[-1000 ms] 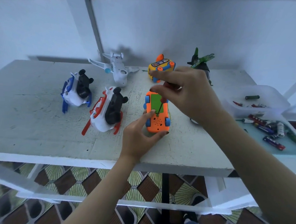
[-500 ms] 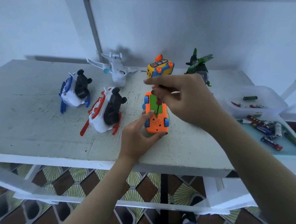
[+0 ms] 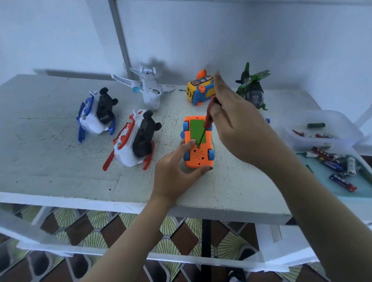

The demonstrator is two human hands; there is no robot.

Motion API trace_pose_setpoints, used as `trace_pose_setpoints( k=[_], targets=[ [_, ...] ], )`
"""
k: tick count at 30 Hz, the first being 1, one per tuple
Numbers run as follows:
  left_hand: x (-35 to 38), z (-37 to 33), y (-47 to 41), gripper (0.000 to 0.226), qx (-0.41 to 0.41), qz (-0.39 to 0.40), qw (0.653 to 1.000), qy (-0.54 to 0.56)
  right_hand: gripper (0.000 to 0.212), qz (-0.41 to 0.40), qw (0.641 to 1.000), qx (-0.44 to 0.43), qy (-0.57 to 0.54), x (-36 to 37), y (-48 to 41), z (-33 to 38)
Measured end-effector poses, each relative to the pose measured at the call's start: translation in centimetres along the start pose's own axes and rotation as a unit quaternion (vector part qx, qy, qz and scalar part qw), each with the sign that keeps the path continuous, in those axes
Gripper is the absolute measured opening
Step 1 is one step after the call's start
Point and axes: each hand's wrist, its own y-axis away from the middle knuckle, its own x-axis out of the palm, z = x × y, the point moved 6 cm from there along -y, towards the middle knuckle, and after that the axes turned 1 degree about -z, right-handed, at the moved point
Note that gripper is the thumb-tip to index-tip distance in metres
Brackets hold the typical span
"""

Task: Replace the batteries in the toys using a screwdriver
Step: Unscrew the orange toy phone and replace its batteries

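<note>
An orange toy car (image 3: pixel 198 157) lies upside down on the white table (image 3: pixel 49 154), its green battery cover (image 3: pixel 197 128) facing up. My left hand (image 3: pixel 176 170) grips the car's near end, forefinger on its left side and thumb under its front. My right hand (image 3: pixel 236 122) holds a red-handled screwdriver (image 3: pixel 208 118) above the car. The thin shaft slants down and its tip sits at the near edge of the green cover.
Two white helicopter toys, one blue (image 3: pixel 97 113) and one red (image 3: pixel 135 140), lie at the left. A white plane (image 3: pixel 149 88), a yellow-blue toy (image 3: pixel 200 90) and a green helicopter (image 3: pixel 252 88) stand at the back. Loose batteries (image 3: pixel 336 163) fill a tray at the right, behind it a clear box (image 3: pixel 320 131).
My right hand has turned on the screwdriver handle and its fingers have shifted, so more of the handle and shaft shows. The left hand and the car stay put.
</note>
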Motion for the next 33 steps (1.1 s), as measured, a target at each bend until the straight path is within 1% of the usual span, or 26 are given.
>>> trace_pose_setpoints(
  k=[2, 4, 5, 7, 8, 10, 12, 14, 17, 18, 20, 21, 24, 27, 29, 33],
  targets=[
    [0.1, -0.1, 0.0, 0.072, 0.005, 0.001, 1.0, -0.002, 0.049, 0.001, 0.998, -0.031, -0.052, -0.1, 0.0, -0.1],
    [0.1, -0.1, 0.0, 0.072, 0.007, 0.002, 1.0, -0.003, 0.037, -0.015, 0.995, -0.042, -0.094, -0.3, 0.1, -0.2],
    [0.1, -0.1, 0.0, 0.072, 0.008, 0.001, 1.0, -0.003, 0.029, -0.027, 0.994, -0.047, -0.098, -0.5, 0.1, -0.2],
    [0.1, -0.1, 0.0, 0.072, 0.009, 0.001, 1.0, -0.006, 0.015, -0.056, 0.994, -0.059, -0.068, -0.8, 0.2, 0.0],
    [0.1, -0.2, 0.0, 0.072, 0.01, 0.002, 1.0, -0.009, 0.012, -0.07, 0.994, -0.062, -0.051, -0.9, 0.2, 0.1],
    [0.1, -0.3, 0.0, 0.071, 0.011, 0.002, 1.0, -0.01, 0.019, -0.093, 0.993, -0.068, -0.025, -1.0, 0.2, 0.5],
    [0.0, -0.3, 0.0, 0.071, 0.011, 0.0, 1.0, -0.01, 0.034, -0.122, 0.99, -0.072, -0.02, -1.0, 0.3, 0.8],
    [0.0, -0.2, 0.0, 0.072, 0.009, -0.004, 1.0, -0.01, 0.039, -0.164, 0.984, -0.064, -0.015, -1.0, 0.4, 0.7],
    [0.0, -0.1, 0.0, 0.073, 0.004, 0.001, 1.0, -0.003, 0.051, -0.215, 0.973, -0.051, 0.066, -0.8, 0.4, 0.3],
    [0.1, -0.1, 0.0, 0.072, 0.004, 0.002, 1.0, -0.003, 0.055, -0.222, 0.971, -0.044, 0.077, -0.8, 0.4, 0.3],
    [0.1, -0.1, 0.0, 0.072, 0.005, 0.003, 1.0, -0.004, 0.061, -0.203, 0.978, -0.026, 0.044, -0.7, 0.2, -0.1],
    [0.2, -0.1, 0.0, 0.072, 0.003, 0.004, 1.0, -0.004, 0.058, -0.183, 0.983, -0.02, 0.012, -0.7, 0.0, -0.3],
    [0.2, -0.1, 0.0, 0.072, -0.001, 0.005, 1.0, -0.007, 0.037, -0.124, 0.989, -0.028, -0.074, -0.7, -0.1, -0.6],
    [0.3, -0.1, -0.1, 0.072, -0.002, 0.008, 1.0, -0.005, 0.036, -0.103, 0.982, -0.049, -0.148, -0.7, -0.1, -0.5],
    [0.4, -0.1, 0.0, 0.072, -0.001, 0.01, 1.0, -0.006, 0.035, -0.107, 0.98, -0.067, -0.151, -0.9, -0.1, -0.4],
    [0.3, -0.1, 0.0, 0.072, -0.004, 0.011, 1.0, -0.005, 0.023, -0.148, 0.982, -0.099, -0.067, -1.3, -0.3, 0.1]
  ],
)
